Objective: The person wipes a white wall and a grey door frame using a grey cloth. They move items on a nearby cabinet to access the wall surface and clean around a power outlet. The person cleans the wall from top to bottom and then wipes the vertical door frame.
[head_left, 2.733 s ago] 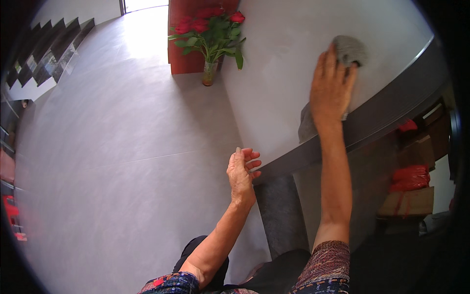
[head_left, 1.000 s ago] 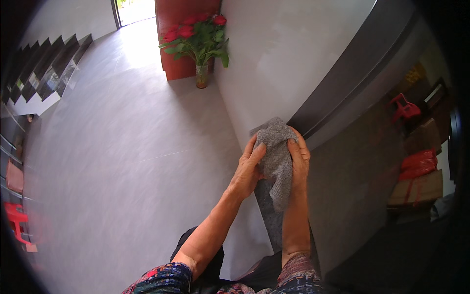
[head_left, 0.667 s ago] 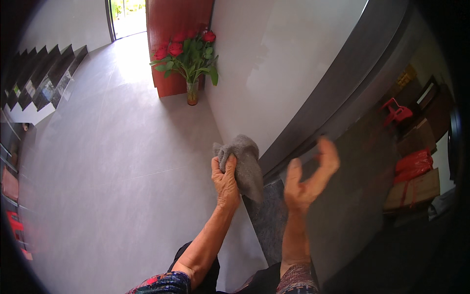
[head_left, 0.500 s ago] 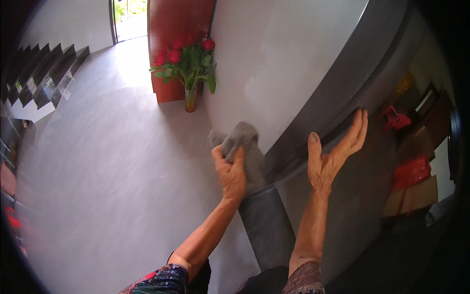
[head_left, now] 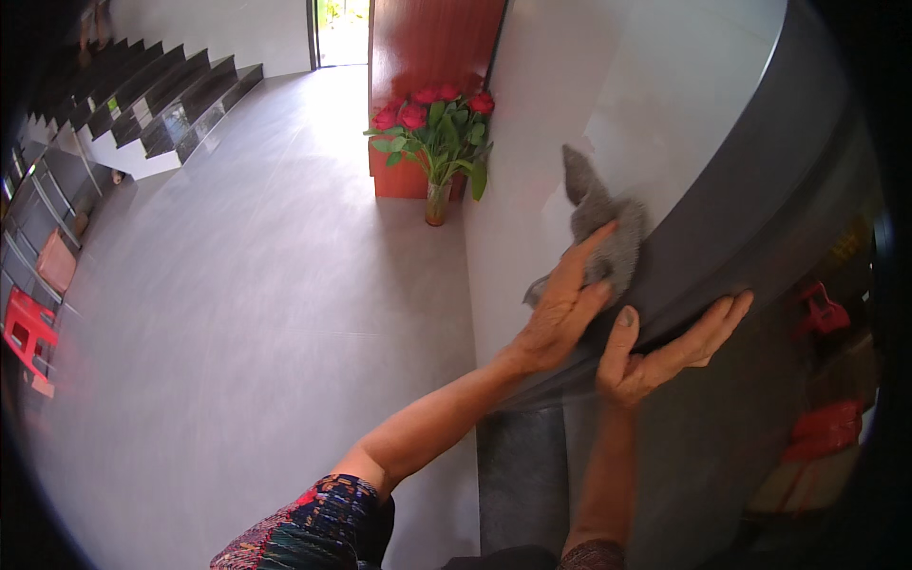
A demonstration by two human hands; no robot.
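A grey cloth (head_left: 602,226) lies on the white tabletop (head_left: 665,95) close to its dark grey edge (head_left: 760,199). My left hand (head_left: 562,306) presses flat on the near part of the cloth, fingers stretched out over it. My right hand (head_left: 665,347) rests against the dark edge just below and to the right, thumb up on the rim, fingers spread along the underside. It holds nothing.
A glass vase of red roses (head_left: 432,142) stands on the floor by a red cabinet (head_left: 427,57), left of the table. A dark table leg (head_left: 522,484) rises below my hands. Stairs (head_left: 152,95) climb at the upper left. Red items (head_left: 822,427) sit under the table at right.
The cloth passed from both hands to my left hand, which carried it up onto the tabletop. My right hand let go and moved to the table's dark edge.
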